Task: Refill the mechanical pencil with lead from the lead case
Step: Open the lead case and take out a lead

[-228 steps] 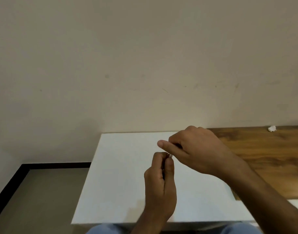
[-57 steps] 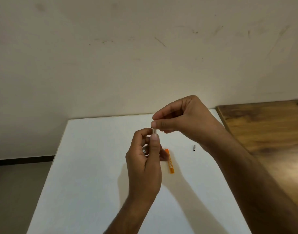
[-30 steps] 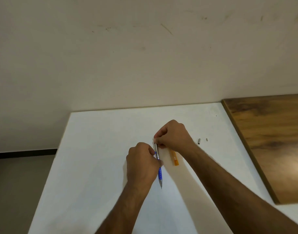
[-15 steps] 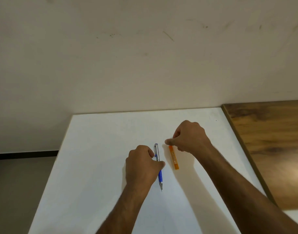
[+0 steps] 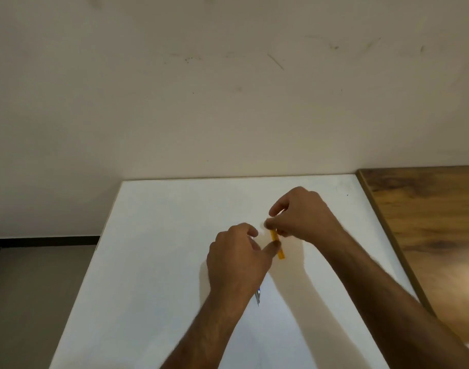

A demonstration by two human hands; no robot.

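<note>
Frame centre: both my hands pinch the orange lead case (image 5: 278,245) — right hand (image 5: 301,215) its top, left hand (image 5: 240,258) its middle; pencil (image 5: 258,296) lies on the white surface (image 5: 153,262).

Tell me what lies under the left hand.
Under the left hand only the mechanical pencil's tip shows, on the white table. Its barrel is covered. The thumb touches the orange lead case.

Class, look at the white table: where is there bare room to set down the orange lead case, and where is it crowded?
Bare: the white table left of the left hand, out to its left edge, and the far strip along the wall. Crowded: the middle, where both hands meet at the lead case, the right hand pinching its far end, with the pencil lying under the left hand.
</note>
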